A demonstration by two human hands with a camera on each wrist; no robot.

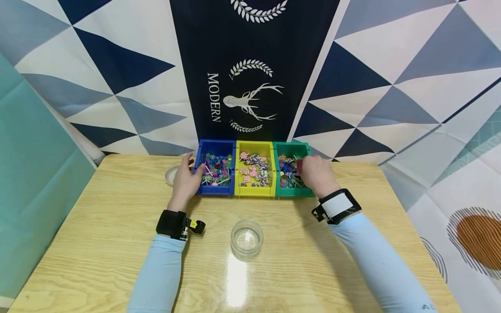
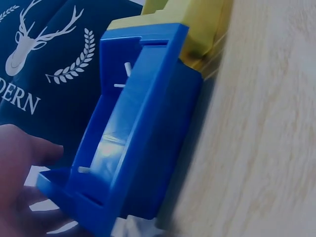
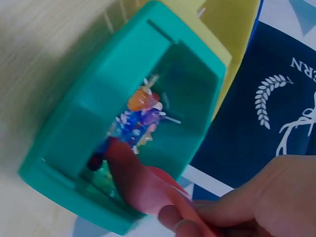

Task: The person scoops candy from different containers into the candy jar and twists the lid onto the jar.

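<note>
My right hand (image 1: 320,176) holds the handle of a red scoop (image 3: 140,185). The scoop's front end dips into the green bin (image 1: 295,193), among small lollipop-like and coloured gem-like pieces (image 3: 140,113). At the other end of the row, my left hand (image 1: 185,180) lies along the outer side of the blue bin (image 2: 163,133), thumb near its rim and fingers extended. Colourful small pieces (image 1: 213,167) fill the bottom of the blue bin. Between these two stands a yellow bin (image 1: 255,192) with swirl-patterned lollipop pieces (image 1: 254,168).
A clear, round glass jar (image 1: 246,239) stands on the wooden table (image 1: 117,243) in front of the bins. Behind the left hand lies a clear round ring or lid (image 1: 168,175). Close behind the bins hangs a patterned cloth (image 1: 250,39).
</note>
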